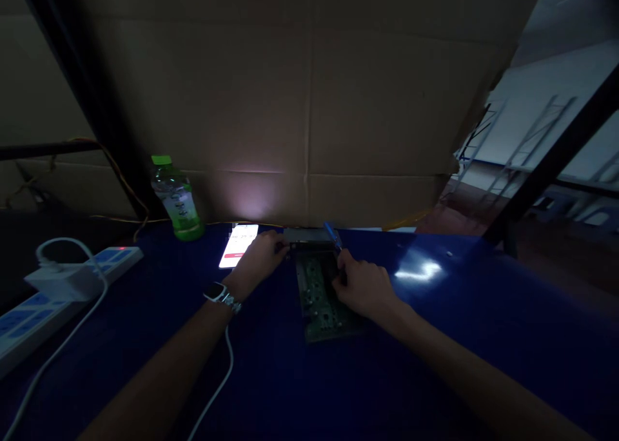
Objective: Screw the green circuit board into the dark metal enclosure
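Observation:
On the blue tabletop lies a green circuit board (323, 305), with a flat grey panel (309, 236) along its far edge. My right hand (362, 285) is closed over the board's right side, around a slim blue tool (331, 233). The tool's blue end sticks out beyond my fingers, over the panel's right end; its exact kind is too dim to tell. My left hand (261, 257), a watch (221, 294) on its wrist, has its fingers pinched together at the panel's left end. What those fingertips hold, if anything, is hidden.
A lit phone (238, 246) lies partly behind my left hand. Farther left are a green-capped bottle (178, 199) and a white power strip (109, 264) with a plugged-in charger (68, 281). A white cable (225, 367) runs below my left wrist. Cardboard (309, 106) stands behind the table.

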Available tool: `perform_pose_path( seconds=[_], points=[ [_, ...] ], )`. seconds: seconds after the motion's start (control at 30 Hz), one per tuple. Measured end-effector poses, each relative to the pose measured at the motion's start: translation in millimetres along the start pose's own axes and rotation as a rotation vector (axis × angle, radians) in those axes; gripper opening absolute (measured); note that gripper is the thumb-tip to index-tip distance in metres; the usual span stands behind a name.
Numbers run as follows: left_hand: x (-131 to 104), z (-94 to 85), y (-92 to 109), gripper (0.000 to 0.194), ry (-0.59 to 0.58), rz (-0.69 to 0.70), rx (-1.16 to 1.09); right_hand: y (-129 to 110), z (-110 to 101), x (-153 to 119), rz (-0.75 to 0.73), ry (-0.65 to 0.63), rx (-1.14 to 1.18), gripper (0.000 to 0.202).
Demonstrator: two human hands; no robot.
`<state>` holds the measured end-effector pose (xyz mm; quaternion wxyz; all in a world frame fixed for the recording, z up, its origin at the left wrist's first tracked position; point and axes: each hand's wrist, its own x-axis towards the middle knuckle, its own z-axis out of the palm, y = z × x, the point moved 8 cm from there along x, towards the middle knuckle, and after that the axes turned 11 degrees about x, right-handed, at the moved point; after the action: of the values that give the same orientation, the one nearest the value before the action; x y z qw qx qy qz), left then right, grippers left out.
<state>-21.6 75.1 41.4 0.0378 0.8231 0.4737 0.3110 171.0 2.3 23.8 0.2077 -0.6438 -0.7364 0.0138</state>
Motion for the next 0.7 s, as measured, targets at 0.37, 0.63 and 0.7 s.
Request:
perform_pose_path(
  seconds=[0.37, 0.63, 0.7],
  points=[
    [-3.8, 11.6, 3.7, 0.009, -0.059, 0.031, 0.031, 48.3, -2.0, 15.3, 0.153, -0.048, 0.105, 0.019],
    [-6.3, 20.0, 8.3, 0.015, -0.131, 0.050, 0.201, 55.2, 9.7, 23.7, 0.090, -0.068, 0.341, 0.009],
    [-6.3, 20.4, 9.7, 0.015, -0.143, 0.051, 0.240, 55.6, 7.1, 26.0, 0.062, -0.035, 0.476, 0.009]
  ],
)
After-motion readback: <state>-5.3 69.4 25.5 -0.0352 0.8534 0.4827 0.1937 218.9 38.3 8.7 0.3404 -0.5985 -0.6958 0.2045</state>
